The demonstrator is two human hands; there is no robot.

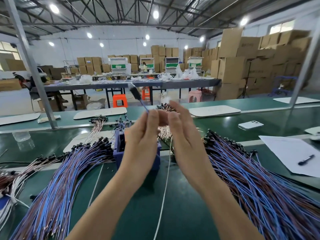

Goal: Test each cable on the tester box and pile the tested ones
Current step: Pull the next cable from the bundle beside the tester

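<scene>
1. A single thin blue cable [142,103] is pinched between the thumb and fingertips of the left hand [143,130]; above the pinch it rises to a black plug [134,90] that tilts up and away to the left, and whatever hangs below the pinch is hidden behind the hand
2. The right hand [181,130] is held just beside the pinch, on its right, with the fingers nearly straight; nothing is seen gripped in it
3. The blue tester box [119,149] sits straight below the grip, partly covered by the left wrist, and a cable pile is spread low on each side, the left pile [69,167] and the right pile [251,170]; which pile is the tested one cannot be told
4. The cable is judged very light and limp: only the short length above the pinch is held up by its own stiffness, and a longer free length would be expected to droop
5. Hold is best taken on the firm plug body, or just behind it, so that the end can be steered; the thin wire is likely to be strained by pulling
6. The smooth sheath may slip, yet a light pinch should be enough
</scene>
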